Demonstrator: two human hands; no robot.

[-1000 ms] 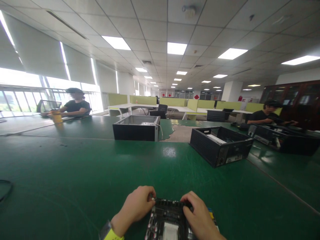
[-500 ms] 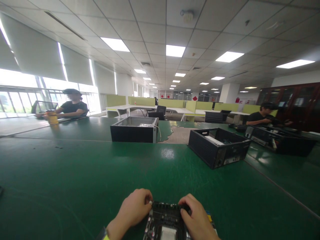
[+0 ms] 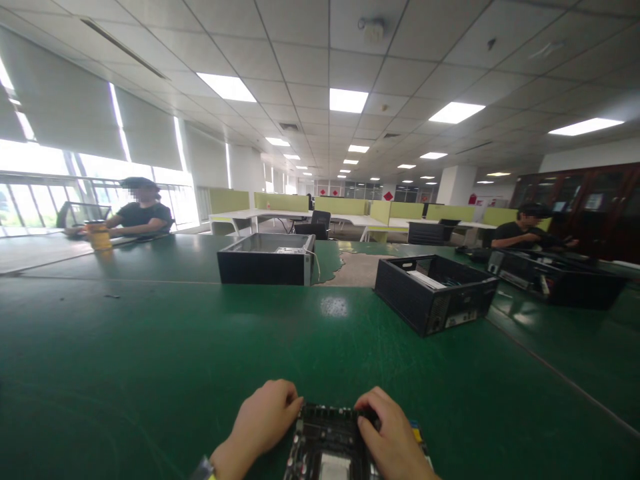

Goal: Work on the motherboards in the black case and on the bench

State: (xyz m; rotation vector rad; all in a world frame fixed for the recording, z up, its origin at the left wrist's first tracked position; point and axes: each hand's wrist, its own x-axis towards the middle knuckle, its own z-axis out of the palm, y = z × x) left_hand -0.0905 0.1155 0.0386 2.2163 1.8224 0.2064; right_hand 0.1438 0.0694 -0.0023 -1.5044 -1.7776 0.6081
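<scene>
A dark computer motherboard (image 3: 327, 437) lies on the green table at the bottom of the view, its near part cut off by the frame. A pale square shows in its middle. My left hand (image 3: 265, 420) is closed at its far left corner, thumb and fingers pinched together. At the far right corner my right hand (image 3: 387, 430) has its fingers curled over the edge, with the thumb against the board. Whatever lies between the fingertips is too small to make out. Yellow and blue connectors (image 3: 417, 433) show beyond my right hand.
Two open dark computer cases stand farther back, one left of centre (image 3: 265, 267) and one on the right (image 3: 433, 300). Another case (image 3: 555, 280) sits near a seated person (image 3: 523, 230). At far left, another person (image 3: 143, 213) sits behind an amber container (image 3: 99, 237).
The view has shifted very slightly. My left hand's fingers have closed a little more at the board's corner; my right hand stays almost the same.
</scene>
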